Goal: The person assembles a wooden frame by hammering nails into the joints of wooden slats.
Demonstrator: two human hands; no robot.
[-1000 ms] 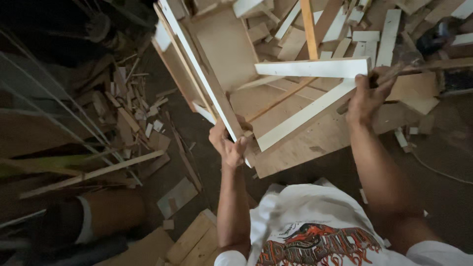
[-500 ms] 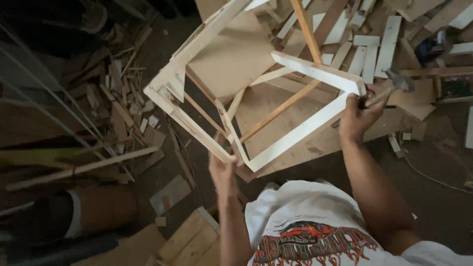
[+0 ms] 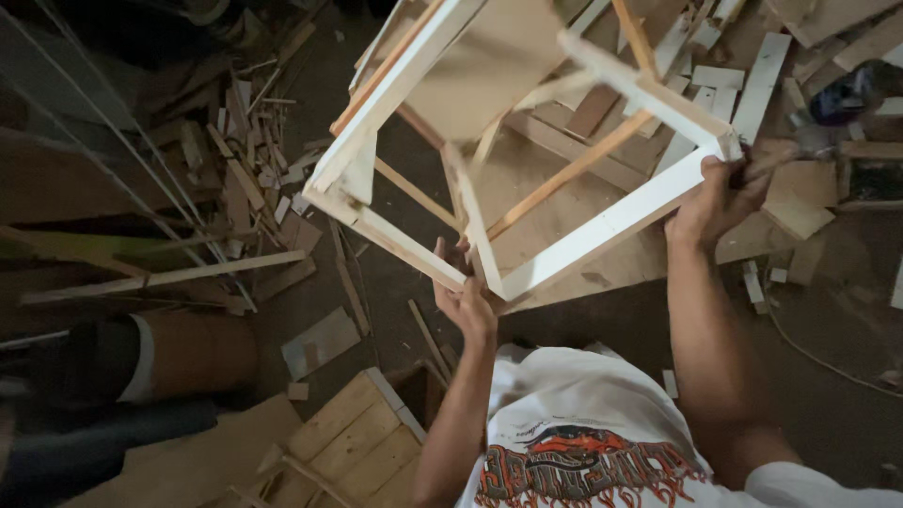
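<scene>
A single open wooden frame [image 3: 527, 160], box-shaped and built of pale painted slats with a few bare orange-brown ones, was held up in the air in front of the person, above the littered floor [image 3: 376, 282]. It lay at about 12 o'clock from both hands and was tipped, so that its long edges ran from roughly 8 o'clock up toward 2 o'clock in the head view.

The left hand [image 3: 466, 301] was at the frame's lowest corner, fingers curled up around the joint where two pale slats met; it had hold of that corner from below. The right hand [image 3: 710, 202] was closed over the corner at about 3 o'clock of the frame, gripping the end of the long pale slat. The same hand seemed also to hold a hammer handle [image 3: 781, 158] that stuck out toward 2 o'clock, though the head of the tool was too blurred to tell for certain.

Both hands touched the frame, one at each end of the same lower slat, so neither was nearer than the other.

Counted: one frame, two hands on it, one likely hammer. Offcuts of wood [image 3: 254, 160] lay scattered at 9 to 10 o'clock, too many to count. One slatted pallet piece [image 3: 353, 442] lay at 7 o'clock, near the person's printed white shirt [image 3: 583, 423].
</scene>
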